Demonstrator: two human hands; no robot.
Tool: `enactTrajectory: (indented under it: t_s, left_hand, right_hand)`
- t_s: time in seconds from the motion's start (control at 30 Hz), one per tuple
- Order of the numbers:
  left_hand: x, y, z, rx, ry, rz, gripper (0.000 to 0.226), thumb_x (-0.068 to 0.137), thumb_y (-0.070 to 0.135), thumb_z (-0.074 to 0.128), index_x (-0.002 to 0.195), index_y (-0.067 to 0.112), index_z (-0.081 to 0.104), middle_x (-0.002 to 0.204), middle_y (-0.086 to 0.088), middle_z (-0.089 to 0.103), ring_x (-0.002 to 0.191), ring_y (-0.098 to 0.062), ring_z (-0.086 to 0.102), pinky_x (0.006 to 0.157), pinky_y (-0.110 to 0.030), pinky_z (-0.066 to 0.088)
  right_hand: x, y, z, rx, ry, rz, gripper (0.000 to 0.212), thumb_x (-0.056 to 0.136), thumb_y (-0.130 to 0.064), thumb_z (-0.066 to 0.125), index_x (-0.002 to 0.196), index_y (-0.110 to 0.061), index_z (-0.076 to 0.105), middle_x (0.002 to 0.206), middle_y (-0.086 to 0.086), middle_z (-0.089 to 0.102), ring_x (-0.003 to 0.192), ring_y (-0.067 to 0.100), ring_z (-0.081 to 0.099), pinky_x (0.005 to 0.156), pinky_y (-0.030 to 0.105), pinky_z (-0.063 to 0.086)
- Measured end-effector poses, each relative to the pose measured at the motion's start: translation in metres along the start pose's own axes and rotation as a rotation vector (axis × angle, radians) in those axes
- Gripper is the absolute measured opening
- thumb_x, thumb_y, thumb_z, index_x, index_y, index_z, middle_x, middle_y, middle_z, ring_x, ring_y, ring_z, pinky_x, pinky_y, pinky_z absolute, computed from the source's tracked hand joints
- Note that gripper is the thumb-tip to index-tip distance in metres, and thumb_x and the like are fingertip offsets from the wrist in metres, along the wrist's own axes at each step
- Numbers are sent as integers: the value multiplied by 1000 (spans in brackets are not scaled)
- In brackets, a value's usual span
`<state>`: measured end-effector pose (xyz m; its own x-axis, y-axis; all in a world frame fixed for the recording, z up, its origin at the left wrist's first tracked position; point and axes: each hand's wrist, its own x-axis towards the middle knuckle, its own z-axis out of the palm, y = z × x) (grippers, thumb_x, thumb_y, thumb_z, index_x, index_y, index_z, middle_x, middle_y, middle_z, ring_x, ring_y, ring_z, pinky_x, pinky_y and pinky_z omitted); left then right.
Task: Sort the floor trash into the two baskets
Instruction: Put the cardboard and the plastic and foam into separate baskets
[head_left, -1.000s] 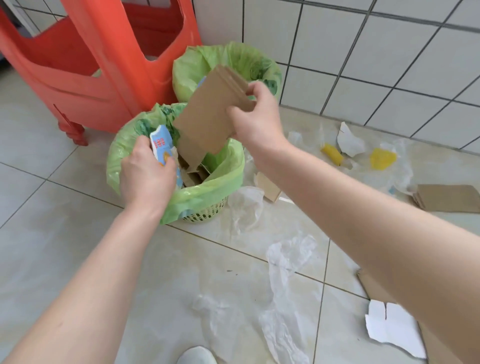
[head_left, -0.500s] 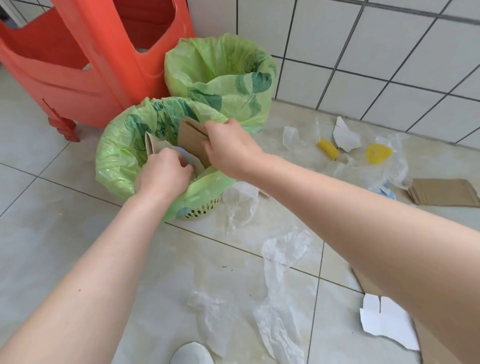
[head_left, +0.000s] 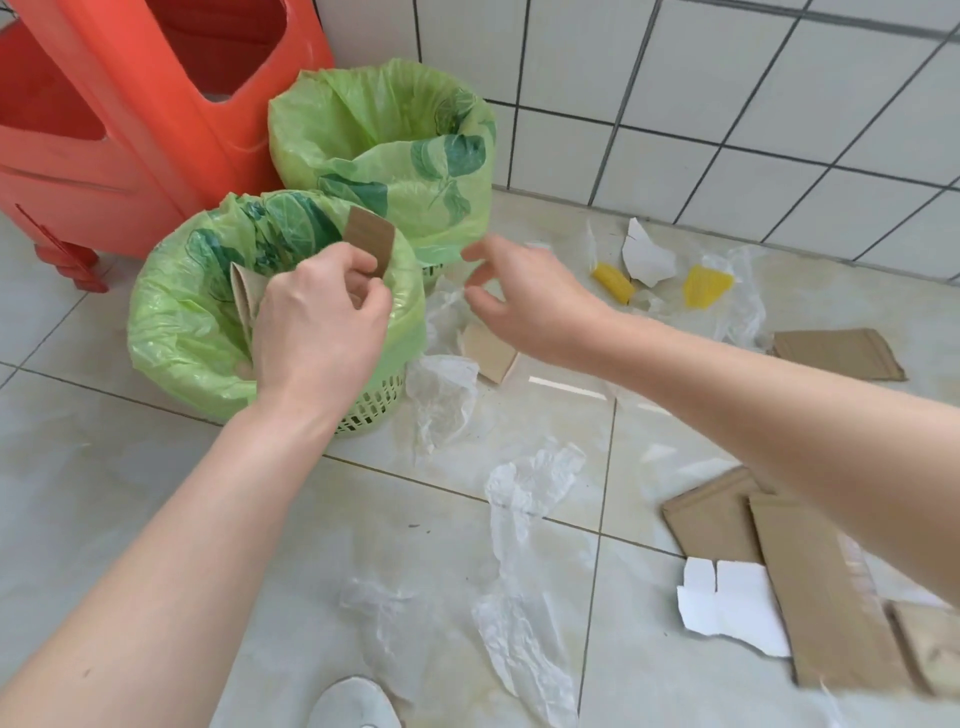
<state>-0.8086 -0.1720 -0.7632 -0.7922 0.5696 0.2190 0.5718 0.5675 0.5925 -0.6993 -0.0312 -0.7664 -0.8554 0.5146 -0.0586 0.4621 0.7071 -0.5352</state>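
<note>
At nine o'clock I see a red plastic stool (head_left: 130, 104) on pale glossy floor tiles (head_left: 130, 467). Beside it stand the near basket (head_left: 371, 410) and far basket (head_left: 384, 135), both lined with green bags. My left hand (head_left: 317, 322) hangs over the near one, fingers curled, touching a brown cardboard piece (head_left: 370, 236) standing inside. My right hand (head_left: 524, 296) hovers loose, holding nothing. Toward three o'clock lie clear plastic film (head_left: 519, 499), yellow scraps (head_left: 706, 286), white paper (head_left: 732, 608) and cardboard sheets (head_left: 810, 587), below a white-tiled wall (head_left: 727, 93). I read no writing.
</note>
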Motion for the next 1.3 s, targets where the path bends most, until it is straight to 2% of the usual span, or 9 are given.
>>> enactTrajectory:
  t_s: [0.17, 0.3, 0.37, 0.5, 0.67, 0.87, 1.03, 1.2, 1.3]
  left_hand:
    - [-36, 37, 36, -90, -118, 136, 18, 88, 23, 56, 101, 20, 67, 83, 6, 69, 80, -19, 66, 75, -37, 54]
    - [-82, 53, 78, -73, -306, 219, 17, 85, 23, 56, 99, 22, 67, 82, 8, 68, 83, -22, 66, 73, -39, 54]
    - [-110, 61, 94, -60, -418, 252, 18, 85, 23, 55, 100, 23, 66, 84, 8, 69, 86, -22, 65, 74, -38, 53]
    - [-168, 72, 119, 2, -619, 361, 19, 87, 25, 53, 103, 26, 62, 89, 9, 69, 91, -19, 64, 74, -33, 51]
    - [-241, 81, 136, 78, -912, 518, 26, 90, 24, 46, 112, 28, 58, 105, 7, 66, 101, -20, 60, 77, -32, 49]
    - [-306, 81, 147, 186, -1173, 780, 29, 93, 19, 40, 119, 21, 53, 113, 2, 63, 109, -23, 54, 74, -33, 43]
    - [-331, 86, 160, 265, -1267, 948, 26, 92, 16, 40, 113, 16, 55, 109, -1, 62, 104, -26, 55, 71, -35, 46]
    - [-366, 75, 162, 345, -1436, 1334, 23, 89, 15, 43, 107, 10, 56, 101, -8, 61, 95, -32, 55, 63, -36, 42]
    - [-383, 63, 155, 366, -1545, 1519, 18, 86, 17, 49, 99, 10, 59, 93, -8, 62, 88, -31, 56, 62, -37, 44]
  right_hand:
    - [-82, 69, -9, -26, -71, 106, 33, 94, -22, 46, 127, -18, 51, 114, -7, 65, 97, 17, 56, 83, 27, 40]
    - [-148, 115, 1, -47, -157, 157, 29, 95, -20, 49, 124, -17, 53, 110, -7, 66, 66, -9, 50, 67, 13, 29]
    - [-179, 133, 7, -14, -181, 229, 28, 95, -22, 49, 122, -20, 54, 109, -9, 66, 70, -8, 52, 67, 14, 31]
    - [-238, 156, 21, 49, -170, 335, 25, 94, -21, 51, 118, -21, 56, 102, -10, 67, 94, 11, 60, 73, 18, 35]
    - [-312, 174, 36, 63, -193, 385, 21, 94, -27, 49, 114, -26, 55, 100, -19, 61, 74, -4, 52, 71, 22, 41]
    - [-389, 189, 47, 80, -186, 469, 20, 94, -24, 52, 112, -23, 58, 98, -15, 63, 97, 8, 55, 84, 24, 43]
    - [-453, 196, 52, 145, -147, 627, 17, 93, -24, 51, 106, -34, 56, 95, -22, 60, 97, -4, 50, 83, 19, 41]
    - [-506, 199, 58, 130, -161, 747, 18, 89, -17, 55, 106, -19, 63, 93, -9, 63, 97, 13, 56, 84, 32, 46]
    - [-529, 204, 67, 103, -83, 799, 17, 86, -13, 60, 102, -15, 65, 94, -3, 62, 95, 20, 58, 82, 29, 44]
